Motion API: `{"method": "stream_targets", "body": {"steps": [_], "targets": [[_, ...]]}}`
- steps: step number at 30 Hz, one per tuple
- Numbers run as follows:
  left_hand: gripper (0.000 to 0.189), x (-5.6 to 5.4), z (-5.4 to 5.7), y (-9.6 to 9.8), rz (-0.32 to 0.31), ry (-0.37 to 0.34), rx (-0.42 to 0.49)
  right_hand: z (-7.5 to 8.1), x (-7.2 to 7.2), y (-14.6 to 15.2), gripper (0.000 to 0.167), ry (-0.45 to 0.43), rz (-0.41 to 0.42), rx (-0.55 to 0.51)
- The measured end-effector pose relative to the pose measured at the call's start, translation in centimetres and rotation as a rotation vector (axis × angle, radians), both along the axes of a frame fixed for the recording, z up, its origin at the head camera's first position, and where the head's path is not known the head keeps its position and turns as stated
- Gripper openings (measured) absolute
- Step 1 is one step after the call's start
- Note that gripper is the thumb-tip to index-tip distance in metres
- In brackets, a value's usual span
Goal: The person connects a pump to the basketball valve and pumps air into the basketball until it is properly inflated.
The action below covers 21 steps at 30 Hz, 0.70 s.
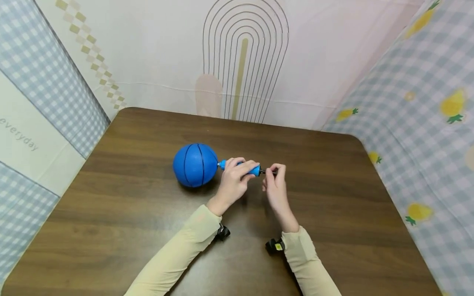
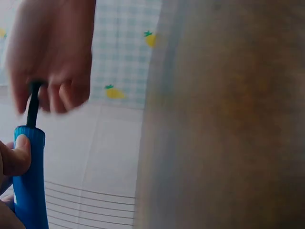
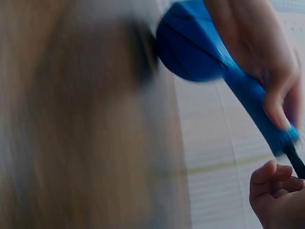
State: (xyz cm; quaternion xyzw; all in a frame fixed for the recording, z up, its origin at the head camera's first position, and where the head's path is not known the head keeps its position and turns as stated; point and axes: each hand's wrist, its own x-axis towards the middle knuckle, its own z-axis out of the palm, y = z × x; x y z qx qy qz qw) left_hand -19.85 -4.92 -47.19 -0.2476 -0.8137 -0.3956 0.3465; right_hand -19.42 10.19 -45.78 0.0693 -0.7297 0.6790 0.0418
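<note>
A blue ball with black seam lines (image 1: 195, 165) sits on the table, left of both hands. Against its right side is the tip of a blue hand pump (image 1: 254, 170), its barrel lying roughly level. My left hand (image 1: 234, 177) grips that barrel, thumb along it near the collar in the left wrist view. From the barrel's right end a black rod (image 2: 32, 110) sticks out. My right hand (image 1: 275, 187) holds the rod's outer end with curled fingers; the handle is mostly hidden behind them. In the right wrist view the pump (image 3: 255, 109) slants down from the ball (image 3: 190, 43).
The brown wooden table (image 1: 122, 218) has rounded far corners. A pale cloth with arch lines (image 1: 159, 53) hangs behind it, and checked cloth with yellow pineapples (image 1: 418, 135) on the right. Black wrist cameras (image 1: 275, 246) sit by the cream sleeves (image 1: 181, 250).
</note>
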Motion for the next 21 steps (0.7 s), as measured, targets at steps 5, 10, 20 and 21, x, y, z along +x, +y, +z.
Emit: {"method": "stream_targets", "body": {"steps": [5,10,20,21], "targets": [[0.029,-0.2,0.2,-0.2,-0.065,0.01,-0.071,-0.3,0.0,-0.4,0.014,-0.005,0.083,0.045],[0.032,-0.3,0.5,-0.6,-0.181,-0.094,-0.151,-0.8,-0.2,0.8,0.015,-0.028,0.095,0.039],[0.039,0.0,3.5,-5.4,0.057,-0.232,-0.558,-1.2,-0.1,1.7,0.024,-0.079,0.126,0.168],[0.041,0.0,3.9,-6.3,0.109,-0.263,-0.602,-1.2,-0.1,1.7,0.023,-0.088,0.111,0.179]]}}
